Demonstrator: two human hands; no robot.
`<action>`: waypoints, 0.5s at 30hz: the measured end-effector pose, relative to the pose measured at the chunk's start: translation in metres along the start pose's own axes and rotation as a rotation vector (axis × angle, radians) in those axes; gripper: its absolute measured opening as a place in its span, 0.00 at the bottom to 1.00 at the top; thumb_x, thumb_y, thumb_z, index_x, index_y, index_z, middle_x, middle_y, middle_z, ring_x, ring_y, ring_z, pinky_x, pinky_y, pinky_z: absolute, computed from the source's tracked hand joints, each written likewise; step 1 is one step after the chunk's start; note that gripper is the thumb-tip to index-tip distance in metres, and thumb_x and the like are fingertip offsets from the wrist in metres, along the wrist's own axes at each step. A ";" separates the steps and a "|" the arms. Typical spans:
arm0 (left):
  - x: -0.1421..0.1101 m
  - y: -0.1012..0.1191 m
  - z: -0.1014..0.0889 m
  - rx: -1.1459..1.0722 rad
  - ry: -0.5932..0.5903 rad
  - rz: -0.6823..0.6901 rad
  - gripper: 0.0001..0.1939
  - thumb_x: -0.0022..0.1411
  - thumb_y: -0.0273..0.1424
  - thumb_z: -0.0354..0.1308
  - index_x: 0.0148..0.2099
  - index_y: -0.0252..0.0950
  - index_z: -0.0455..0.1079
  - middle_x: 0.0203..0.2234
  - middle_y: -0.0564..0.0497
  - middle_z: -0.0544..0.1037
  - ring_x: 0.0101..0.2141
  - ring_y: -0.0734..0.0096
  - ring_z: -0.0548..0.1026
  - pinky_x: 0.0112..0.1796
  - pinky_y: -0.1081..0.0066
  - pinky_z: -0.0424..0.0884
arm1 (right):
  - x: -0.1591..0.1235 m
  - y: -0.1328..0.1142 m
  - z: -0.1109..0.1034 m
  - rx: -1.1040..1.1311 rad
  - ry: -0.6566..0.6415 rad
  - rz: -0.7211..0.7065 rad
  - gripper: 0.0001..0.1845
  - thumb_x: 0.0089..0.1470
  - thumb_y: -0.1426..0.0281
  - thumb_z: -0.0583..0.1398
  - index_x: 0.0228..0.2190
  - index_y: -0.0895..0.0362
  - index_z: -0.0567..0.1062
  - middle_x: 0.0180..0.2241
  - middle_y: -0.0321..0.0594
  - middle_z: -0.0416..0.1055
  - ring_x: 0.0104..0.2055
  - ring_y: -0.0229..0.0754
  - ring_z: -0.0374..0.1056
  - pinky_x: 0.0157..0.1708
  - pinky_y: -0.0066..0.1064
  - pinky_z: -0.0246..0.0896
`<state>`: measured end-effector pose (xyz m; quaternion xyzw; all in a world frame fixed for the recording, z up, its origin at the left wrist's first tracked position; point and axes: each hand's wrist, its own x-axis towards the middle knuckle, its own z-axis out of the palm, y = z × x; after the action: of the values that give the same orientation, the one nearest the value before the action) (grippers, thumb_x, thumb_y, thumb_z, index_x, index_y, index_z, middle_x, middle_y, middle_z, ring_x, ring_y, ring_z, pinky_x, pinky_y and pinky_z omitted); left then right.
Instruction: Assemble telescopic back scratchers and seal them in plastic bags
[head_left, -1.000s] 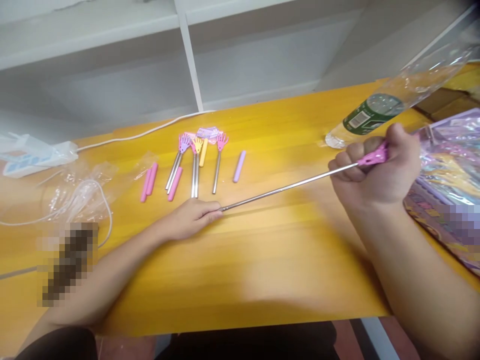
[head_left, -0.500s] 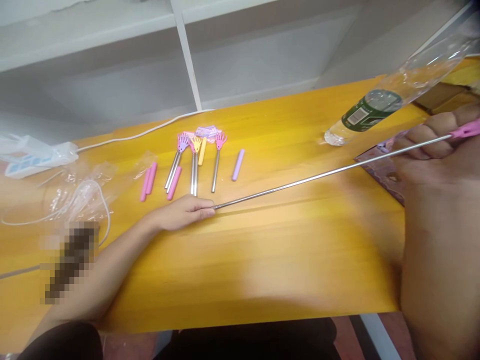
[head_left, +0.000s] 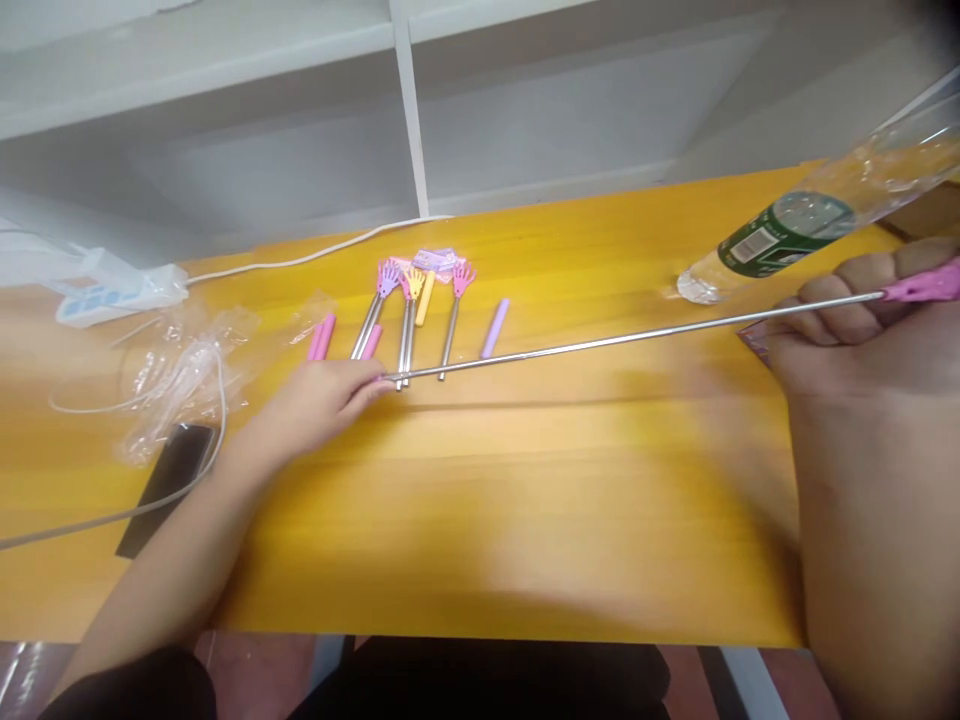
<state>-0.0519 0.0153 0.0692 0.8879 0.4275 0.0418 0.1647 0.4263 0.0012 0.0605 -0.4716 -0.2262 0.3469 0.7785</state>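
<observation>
Stretched between both hands is an extended telescopic back scratcher [head_left: 622,342] with a thin metal rod. My left hand [head_left: 330,398] pinches the rod's thin end between thumb and fingers. At the far right, my right hand [head_left: 862,320] is closed around the other end, by the pink head, partly cut off by the frame edge. Behind the rod lie collapsed back scratchers with hand-shaped heads: a purple one [head_left: 388,280], a yellow one [head_left: 412,287] and a pink one [head_left: 463,280]. Pink handle sleeves [head_left: 322,337], a yellow sleeve [head_left: 425,299] and a purple sleeve [head_left: 495,328] lie near them.
A clear bottle with a green label [head_left: 787,235] stands right on the yellow table [head_left: 525,540]. At left are a white power strip [head_left: 124,297], clear plastic wrapping [head_left: 180,370], cables and a dark phone-like slab [head_left: 169,480]. A grey shelf [head_left: 412,120] borders the back.
The camera view has shifted, so the table things sit farther right. My left hand and the rod have risen, and the rod's thin end now overlaps the collapsed scratchers.
</observation>
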 end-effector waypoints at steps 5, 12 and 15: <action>-0.022 -0.024 0.023 0.267 0.383 0.040 0.18 0.78 0.43 0.53 0.39 0.39 0.74 0.31 0.50 0.82 0.33 0.64 0.79 0.34 0.67 0.65 | -0.008 0.011 0.014 0.114 -0.030 0.122 0.30 0.71 0.67 0.42 0.15 0.53 0.48 0.17 0.28 0.30 0.17 0.33 0.23 0.16 0.33 0.18; -0.029 -0.044 0.046 0.276 0.571 0.070 0.11 0.73 0.38 0.61 0.38 0.38 0.75 0.26 0.51 0.79 0.27 0.68 0.76 0.30 0.68 0.65 | -0.004 0.035 0.012 0.030 0.060 0.109 0.21 0.65 0.70 0.48 0.19 0.53 0.52 0.16 0.27 0.41 0.17 0.33 0.26 0.16 0.32 0.23; -0.026 -0.051 0.051 0.250 0.604 0.104 0.12 0.72 0.38 0.62 0.38 0.38 0.77 0.24 0.52 0.79 0.25 0.69 0.75 0.29 0.69 0.66 | 0.003 0.047 0.009 -0.083 0.152 -0.041 0.21 0.71 0.70 0.45 0.23 0.52 0.56 0.19 0.28 0.49 0.17 0.33 0.39 0.17 0.29 0.28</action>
<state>-0.0954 0.0120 0.0065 0.8694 0.4128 0.2587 -0.0822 0.4065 0.0237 0.0230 -0.5238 -0.1903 0.2846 0.7800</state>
